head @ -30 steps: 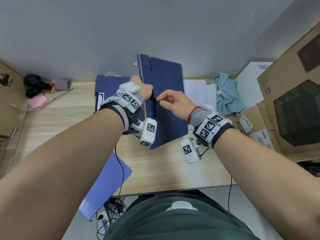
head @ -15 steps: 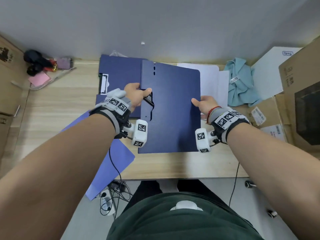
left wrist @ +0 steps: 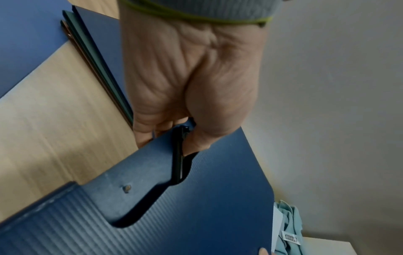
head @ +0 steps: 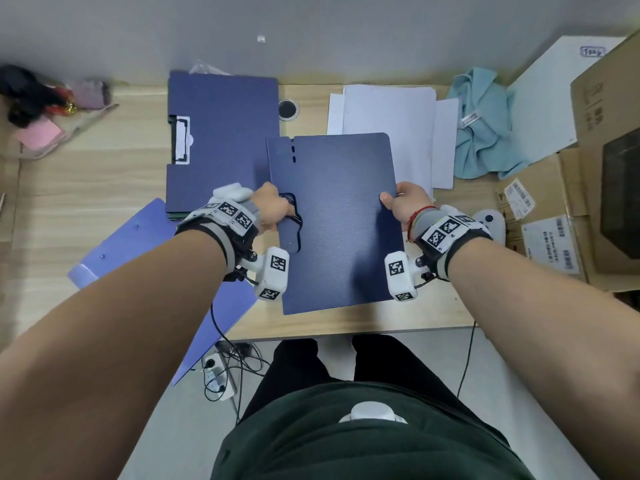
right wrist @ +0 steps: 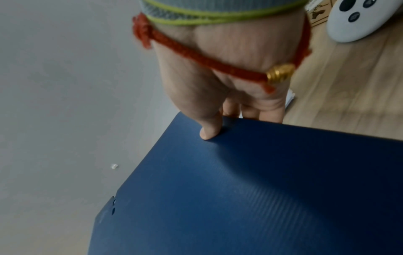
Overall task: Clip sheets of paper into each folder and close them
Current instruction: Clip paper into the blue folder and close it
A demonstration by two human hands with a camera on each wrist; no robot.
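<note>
A dark blue folder (head: 339, 220) is closed and held flat over the desk's front middle. My left hand (head: 273, 211) grips its left edge at the black clip (left wrist: 180, 155) in the cover's cutout, thumb on top. My right hand (head: 403, 204) pinches the right edge, thumb (right wrist: 209, 131) on the cover and fingers underneath. A stack of dark blue folders (head: 221, 140) with a white-labelled clip lies at the back left. Loose white paper sheets (head: 391, 123) lie behind the held folder, to the right.
A light purple folder (head: 145, 244) hangs over the desk's front left edge. A teal cloth (head: 485, 129), cardboard boxes (head: 595, 202) and a white remote (head: 491, 223) crowd the right side. Pink notes and dark clutter (head: 38, 102) sit far left. A cable hole (head: 288, 109) is behind.
The folder's cover came down from upright to closed. My right hand moved from the middle to the right edge, and both hands drew the folder toward me and to the right.
</note>
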